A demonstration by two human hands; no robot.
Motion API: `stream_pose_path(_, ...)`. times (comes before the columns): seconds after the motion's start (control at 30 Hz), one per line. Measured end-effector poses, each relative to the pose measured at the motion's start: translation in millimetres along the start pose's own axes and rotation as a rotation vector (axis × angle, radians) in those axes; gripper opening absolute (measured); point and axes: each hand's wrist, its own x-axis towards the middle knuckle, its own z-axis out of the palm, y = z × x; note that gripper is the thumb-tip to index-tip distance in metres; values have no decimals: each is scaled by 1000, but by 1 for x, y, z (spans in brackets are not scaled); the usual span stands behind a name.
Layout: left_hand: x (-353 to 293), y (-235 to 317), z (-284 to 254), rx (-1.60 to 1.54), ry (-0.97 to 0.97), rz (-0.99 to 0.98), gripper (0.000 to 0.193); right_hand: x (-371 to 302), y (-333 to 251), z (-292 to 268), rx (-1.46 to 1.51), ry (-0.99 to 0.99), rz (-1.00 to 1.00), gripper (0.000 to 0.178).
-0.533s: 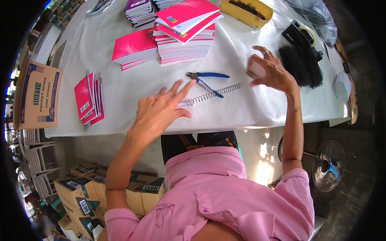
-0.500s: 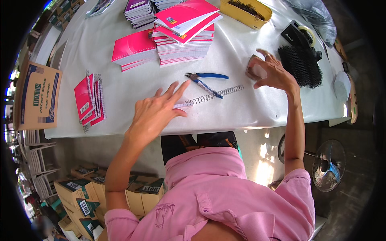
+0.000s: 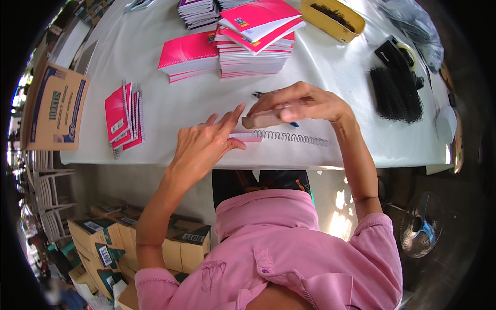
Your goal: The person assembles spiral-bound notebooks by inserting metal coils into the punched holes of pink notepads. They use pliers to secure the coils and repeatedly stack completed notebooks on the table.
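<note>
My left hand (image 3: 202, 143) grips a small notebook (image 3: 249, 137) between its thumb and fingers, most of it hidden by the hand. A thin wire coil (image 3: 297, 138) runs out from the notebook's edge to the right, over the table. Fingers bent, my right hand (image 3: 312, 105) holds a brownish-grey block (image 3: 262, 120) just above the notebook's right end; whether they touch I cannot tell. Behind that hand lie cutting pliers (image 3: 257, 95), of which only the dark tip and a bit of blue handle show.
Several pink spiral notebooks (image 3: 119, 113) lie at the left. Pink notebook stacks (image 3: 256, 59) stand at the back, beside a yellow tray (image 3: 330, 27) of dark coils. At the right are a black coil bundle (image 3: 395, 95) and a tape dispenser (image 3: 392, 54). A carton (image 3: 58, 106) sits far left.
My right hand has moved left from the table's right side, bringing the block over to the notebook and covering the pliers. My left hand still has the notebook; the coil now points slightly nearer me.
</note>
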Motion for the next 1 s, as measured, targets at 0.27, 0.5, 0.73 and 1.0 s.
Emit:
stream_pose_path(0.27,-3,-3,11,56,92,26,68,-1,11,0,13,27,-115,45)
stream_pose_path(0.5,7,-5,0,-8,-78,-8,62,6,11,1,-48,23,48,51)
stream_pose_path(0.73,15,-8,-9,-33,-172,-36,63,4,10,-7,48,78,-151,47)
stream_pose_path(1.0,20,-7,-6,-6,-213,-50,71,13,3,-1,-104,36,20,46)
